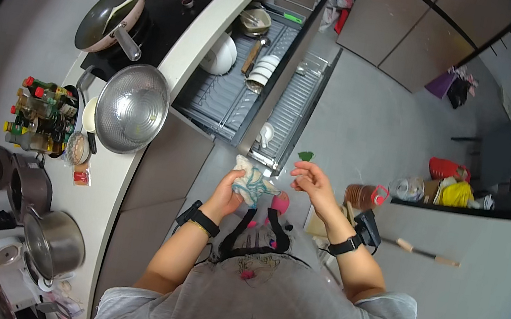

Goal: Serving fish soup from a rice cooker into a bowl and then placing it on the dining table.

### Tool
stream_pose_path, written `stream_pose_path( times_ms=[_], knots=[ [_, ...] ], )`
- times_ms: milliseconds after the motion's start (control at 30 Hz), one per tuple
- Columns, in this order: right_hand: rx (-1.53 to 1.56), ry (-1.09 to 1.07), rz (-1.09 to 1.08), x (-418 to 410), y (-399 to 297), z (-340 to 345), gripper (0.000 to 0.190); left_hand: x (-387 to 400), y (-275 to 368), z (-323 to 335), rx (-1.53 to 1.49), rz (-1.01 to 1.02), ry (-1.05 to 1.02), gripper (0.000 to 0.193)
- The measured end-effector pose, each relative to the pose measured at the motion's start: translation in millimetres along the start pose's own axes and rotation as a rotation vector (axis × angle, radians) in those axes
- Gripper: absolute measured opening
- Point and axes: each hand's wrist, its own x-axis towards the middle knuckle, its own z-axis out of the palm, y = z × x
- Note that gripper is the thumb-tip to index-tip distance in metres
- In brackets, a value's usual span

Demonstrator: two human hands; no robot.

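My left hand (224, 194) grips a crumpled white cloth with a blue-green pattern (252, 183) in front of my body. To its right, my right hand (315, 189) is raised with loosely curled fingers and nothing visible in them. A small green piece (306, 156), perhaps a leaf, shows just beyond those fingertips; whether it hangs or lies on the floor I cannot tell. Ahead stands a pulled-out upper drawer (213, 96) with white plates (222, 55), stacked white bowls (263, 70) and a wooden-handled ladle (252, 55). Below it, a lower drawer (299, 96) also extends, holding a white spoon (266, 133).
On the left counter (96, 204) are a perforated metal colander (132, 108), a wok (107, 18) on the cooktop, sauce bottles (40, 113) and a steel pot (56, 243). At right, a red-capped jug (363, 197) stands near another counter (466, 235).
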Motion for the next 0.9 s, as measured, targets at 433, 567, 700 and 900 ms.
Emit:
stream_pose_path(
  times_ms=[433, 567, 700, 900],
  knots=[
    [0.088, 0.344, 0.037, 23.6, -10.9, -14.6, 0.025, 138.0, 37.5, 21.7, -0.129, -0.105, -0.106, 0.036],
    [0.036, 0.419, 0.104, 28.1, -12.0, -12.9, 0.025, 135.9, 47.5, 36.9, -0.251, -0.130, -0.120, 0.031],
    [0.003, 0.414, 0.062, 45.2, -22.8, -2.9, 0.024, 138.0, 63.2, 44.5, -0.351, -0.103, -0.064, 0.036],
    [0.012, 0.371, 0.118, 60.9, -24.0, -2.4, 0.024, 135.3, 72.8, 49.8, -0.352, -0.122, -0.052, 0.035]
  ],
)
